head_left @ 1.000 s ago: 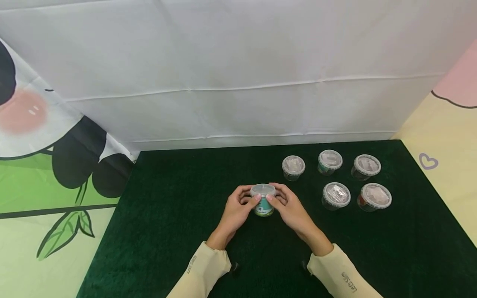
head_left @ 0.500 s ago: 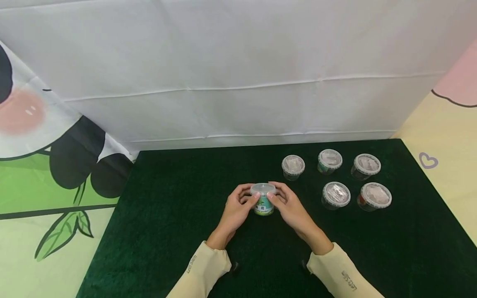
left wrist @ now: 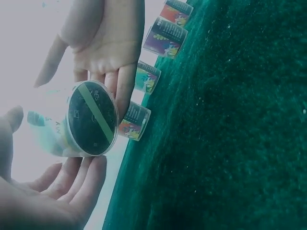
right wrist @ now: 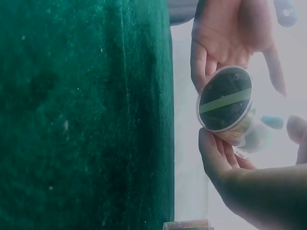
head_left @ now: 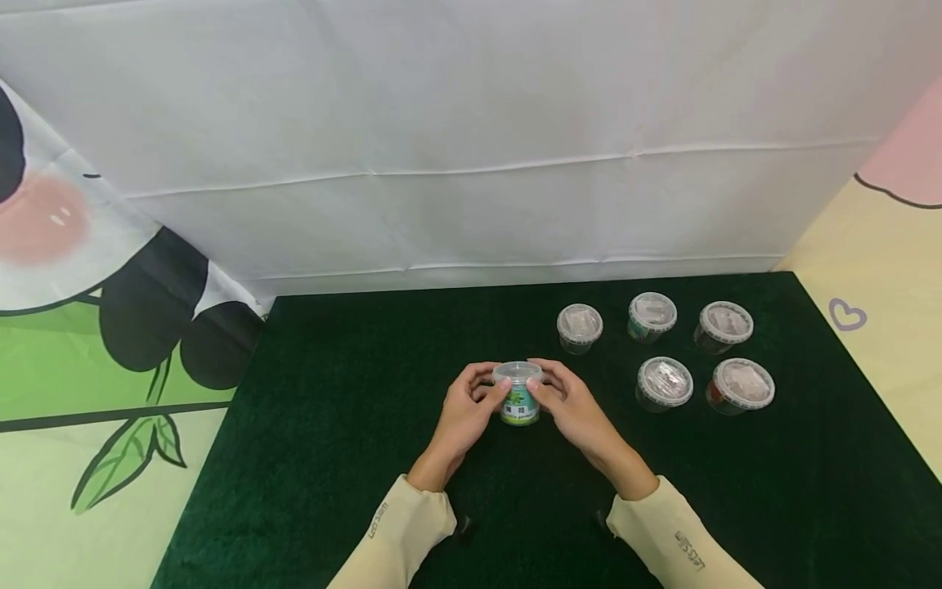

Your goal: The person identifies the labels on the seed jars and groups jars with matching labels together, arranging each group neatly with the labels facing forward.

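Both hands hold a small lidded plastic tub (head_left: 519,406) with a clear lid and a teal and green label, upright at the middle of the view. My left hand (head_left: 465,410) grips its left side and my right hand (head_left: 576,413) its right side. The thumbs press near the rim at the front, while the other fingers lie partly hidden behind. From below, the left wrist view shows the tub's dark base (left wrist: 94,117) crossed by a pale green strip. That same base (right wrist: 225,99) shows in the right wrist view, with the tub raised off the table.
Several similar lidded tubs stand at the back right of the dark green table (head_left: 353,352), including a front one (head_left: 665,384) and a back one (head_left: 579,327). A white cloth wall (head_left: 471,204) rises behind the table. Printed cloths (head_left: 868,327) hang at the sides.
The tub has turned slightly between my fingers, so a leaf picture and square codes on its label now face front. Both hands stay in nearly the same place.
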Demonstrator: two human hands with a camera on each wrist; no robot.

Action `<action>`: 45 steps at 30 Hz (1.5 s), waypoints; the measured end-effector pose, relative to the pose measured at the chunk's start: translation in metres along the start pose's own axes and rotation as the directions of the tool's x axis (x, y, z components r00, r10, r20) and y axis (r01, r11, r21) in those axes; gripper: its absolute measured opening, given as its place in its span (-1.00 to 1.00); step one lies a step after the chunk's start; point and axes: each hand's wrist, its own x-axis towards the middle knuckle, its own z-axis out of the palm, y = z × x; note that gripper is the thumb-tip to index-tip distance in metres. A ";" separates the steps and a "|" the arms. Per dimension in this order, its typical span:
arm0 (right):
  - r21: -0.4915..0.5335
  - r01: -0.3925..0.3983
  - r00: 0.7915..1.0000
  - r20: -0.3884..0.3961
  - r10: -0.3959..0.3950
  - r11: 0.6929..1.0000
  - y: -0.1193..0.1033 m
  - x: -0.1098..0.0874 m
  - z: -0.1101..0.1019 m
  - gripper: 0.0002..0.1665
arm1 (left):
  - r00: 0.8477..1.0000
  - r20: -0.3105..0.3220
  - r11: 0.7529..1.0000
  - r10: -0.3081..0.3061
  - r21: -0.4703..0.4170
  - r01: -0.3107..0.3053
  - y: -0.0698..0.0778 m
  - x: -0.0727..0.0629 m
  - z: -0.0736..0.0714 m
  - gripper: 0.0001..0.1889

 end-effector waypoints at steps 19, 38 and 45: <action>-0.013 0.014 0.992 0.122 -0.012 1.000 -0.013 0.030 0.022 -0.33 | 1.000 0.022 0.995 -0.011 0.095 0.009 0.009 0.005 -0.050 -0.49; -0.103 0.017 0.985 0.174 0.002 0.994 -0.018 0.095 0.077 -0.35 | 1.000 0.002 0.992 -0.022 0.123 0.022 -0.005 0.012 -0.130 -0.45; -0.145 0.028 0.983 0.184 -0.001 0.989 -0.021 0.112 0.093 -0.32 | 1.000 0.007 0.989 -0.002 0.151 0.001 -0.010 0.016 -0.155 -0.41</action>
